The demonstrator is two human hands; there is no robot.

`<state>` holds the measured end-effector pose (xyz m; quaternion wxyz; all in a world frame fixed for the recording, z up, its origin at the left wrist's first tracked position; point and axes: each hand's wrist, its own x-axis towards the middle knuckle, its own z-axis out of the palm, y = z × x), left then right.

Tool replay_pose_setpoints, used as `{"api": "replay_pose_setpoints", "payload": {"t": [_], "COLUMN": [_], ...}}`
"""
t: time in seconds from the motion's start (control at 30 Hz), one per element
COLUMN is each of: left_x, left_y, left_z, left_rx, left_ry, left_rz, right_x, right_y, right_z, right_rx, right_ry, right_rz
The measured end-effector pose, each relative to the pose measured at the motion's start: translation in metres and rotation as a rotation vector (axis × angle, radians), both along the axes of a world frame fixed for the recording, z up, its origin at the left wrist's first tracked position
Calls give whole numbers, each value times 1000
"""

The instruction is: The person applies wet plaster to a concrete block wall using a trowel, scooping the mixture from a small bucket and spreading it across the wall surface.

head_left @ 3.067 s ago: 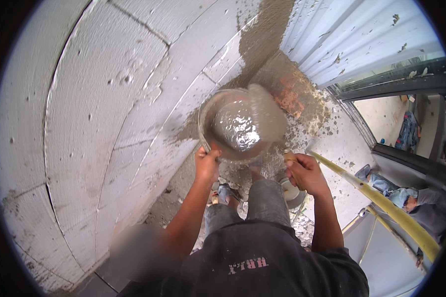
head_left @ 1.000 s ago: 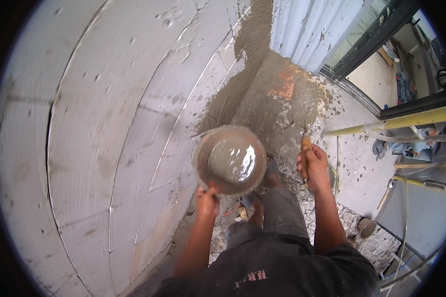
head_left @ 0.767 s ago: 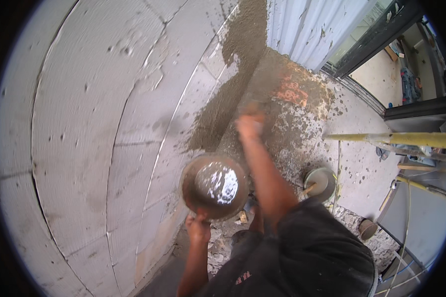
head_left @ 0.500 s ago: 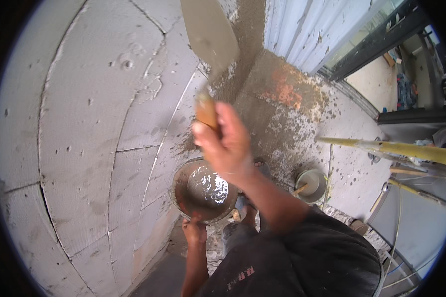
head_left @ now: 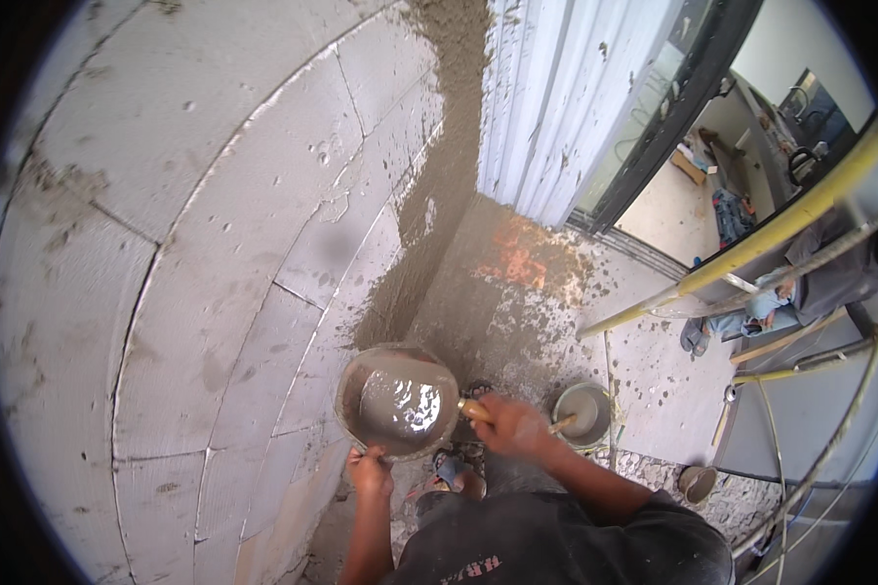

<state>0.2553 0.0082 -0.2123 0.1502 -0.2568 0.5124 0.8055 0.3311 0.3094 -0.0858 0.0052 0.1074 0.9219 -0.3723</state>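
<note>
My left hand (head_left: 369, 471) is closed on the near rim of a round basin (head_left: 344, 426) that holds wet grey mortar (head_left: 385, 402). In my right hand (head_left: 517, 426) is a trowel by its wooden handle (head_left: 475, 410), at the basin's right rim. Its blade reaches over or into the mortar, coated in the same grey, so its outline is hard to tell. Left of the basin rises a wall of pale blocks (head_left: 234, 283). A strip of wet mortar (head_left: 449, 127) runs down the wall's corner.
A bucket (head_left: 607, 429) with a wooden-handled tool stands right of my right hand. A smaller bucket (head_left: 698, 484) lies beyond it. Yellow poles (head_left: 693, 286) cross the right side, near another person (head_left: 780, 297). White corrugated sheeting (head_left: 556, 97) adjoins a dark door frame (head_left: 644, 132).
My right hand has brought the trowel down from the wall to the basin. My left hand still grips the rim. The view has shifted, showing more of the doorway and the other person.
</note>
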Motion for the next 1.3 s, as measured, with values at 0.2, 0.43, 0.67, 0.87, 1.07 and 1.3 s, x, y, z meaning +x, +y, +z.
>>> {"api": "replay_pose_setpoints", "payload": {"t": [0.2,0.43,0.67,0.87,1.07,1.3], "left_x": [26,67,105,122,134,131], "left_y": [-54,-117,-148,-132,-115,-55], "left_z": [13,-4,15,49,40,100], "left_rx": [-74,-96,-122,-291,-134,-320], "left_ry": [-43,11,-68,-146,-172,-168], "left_rz": [-41,21,184,183,420,572], "right_x": [45,74,65,30,-35,-101], "right_y": [-69,-106,-123,-100,-77,-48], "right_z": [10,20,30,29,34,62], "right_rx": [-76,-33,-21,230,366,232], "right_ry": [20,-220,-152,-194,43,118], "right_rz": [-5,54,186,348,643,985]}}
